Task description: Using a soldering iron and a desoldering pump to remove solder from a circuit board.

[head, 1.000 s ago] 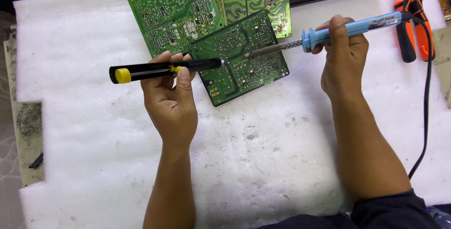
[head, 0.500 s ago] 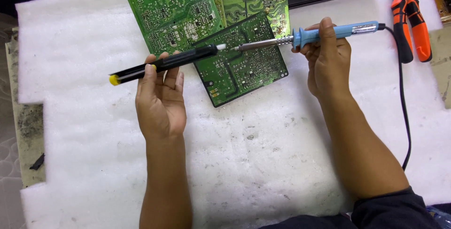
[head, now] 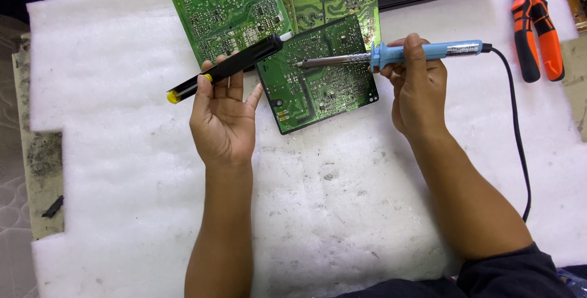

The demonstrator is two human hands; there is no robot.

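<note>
Foam sheet (head: 342,212) near side open – circuit boards (head: 275,22) beyond.

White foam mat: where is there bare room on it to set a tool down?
The white foam mat is bare left of the left hand, between both forearms below the small circuit board, and right of the black cord. The top is crowded: large circuit boards, desoldering pump, soldering iron, orange pliers.

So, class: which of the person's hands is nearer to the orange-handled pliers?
Right. The right hand, holding the blue soldering iron, sits just left of the pliers; the left hand is far across the boards.
</note>
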